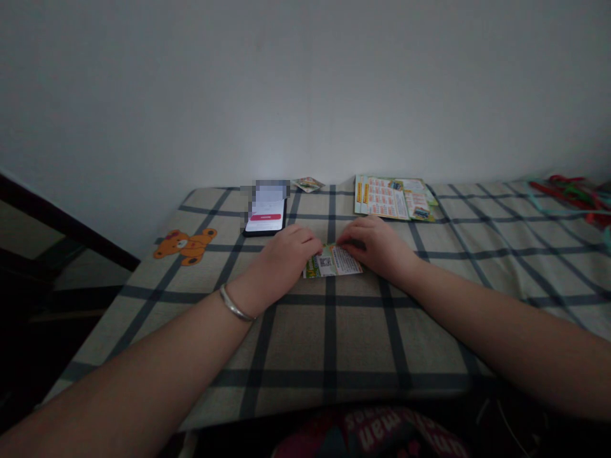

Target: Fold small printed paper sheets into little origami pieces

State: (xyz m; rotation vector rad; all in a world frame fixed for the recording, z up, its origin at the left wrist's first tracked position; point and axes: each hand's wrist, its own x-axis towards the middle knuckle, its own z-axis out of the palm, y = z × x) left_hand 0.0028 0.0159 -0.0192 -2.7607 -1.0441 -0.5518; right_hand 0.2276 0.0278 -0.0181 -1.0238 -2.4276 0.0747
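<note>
A small printed card with a code square and green edge lies on the checked cloth. My left hand, a silver bangle on its wrist, rests curled on the card's left end, fingertips pressing its top edge. My right hand is curled over the card's right end, fingers pinching its upper edge. Both hands touch the card, which lies flat.
A lit phone lies just behind my left hand. A stack of printed sheets sits at the back, a small card by the wall, red and green strips at far right. An orange bear print marks the cloth.
</note>
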